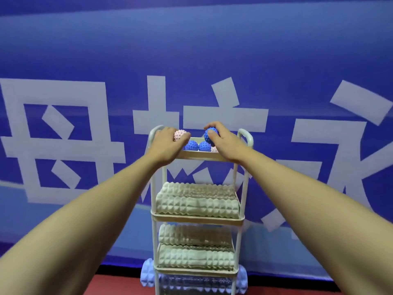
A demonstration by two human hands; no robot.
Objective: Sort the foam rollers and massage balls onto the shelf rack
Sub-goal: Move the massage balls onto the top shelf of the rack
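Note:
A white shelf rack (198, 218) stands against a blue banner. Over its top tray, my left hand (164, 144) is closed on a pink spiky massage ball (180, 134), and my right hand (225, 142) is closed on a blue spiky massage ball (211, 133). Two blue balls (190, 145) and part of a pink ball (214, 149) lie in the top tray between my hands. Pale green ridged foam rollers (196, 206) fill the middle shelf, and more of them (195, 257) fill the shelf below. A light blue foam roller (147, 275) lies across the bottom.
The blue banner (85, 135) with large white characters hangs right behind the rack. A strip of red floor (119, 284) shows at the rack's foot. The rack's two handles (246, 135) rise at either side of the top tray.

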